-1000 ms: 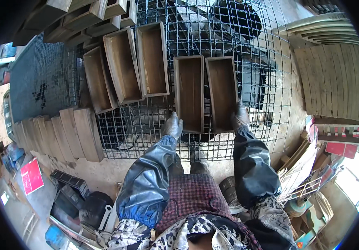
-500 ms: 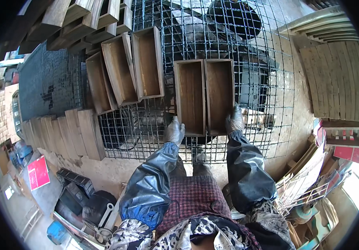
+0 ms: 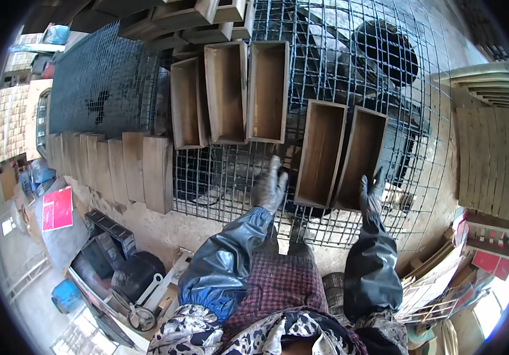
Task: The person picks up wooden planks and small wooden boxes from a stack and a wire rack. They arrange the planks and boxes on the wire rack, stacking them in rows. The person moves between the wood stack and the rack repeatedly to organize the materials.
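Note:
Two open wooden boxes lie on the wire mesh rack (image 3: pixel 237 171) before me, the left box (image 3: pixel 321 154) nearly parallel to the right box (image 3: pixel 361 157), with a narrow gap between them. My left hand (image 3: pixel 270 188), in a grey glove, is off to the left of this pair, fingers stretched out and holding nothing. Close to the right box's lower right side is my gloved right hand (image 3: pixel 372 194), its thumb and fingers apart; whether it touches the wood I cannot tell. Left of the pair, three more wooden boxes (image 3: pixel 227 94) sit side by side, slightly fanned.
Stacked wooden boxes (image 3: pixel 189 15) rise at the far left. A row of upright wooden pieces (image 3: pixel 125 165) lines the rack's left part. Planks (image 3: pixel 491 160) stand on the right. A black round opening (image 3: pixel 386 52) shows under the mesh. A dark drum (image 3: pixel 138 275) is at lower left.
Both hands have let go of the pair of boxes and opened, moving outward. A gap now shows between the two boxes. The whole view has shifted and turned.

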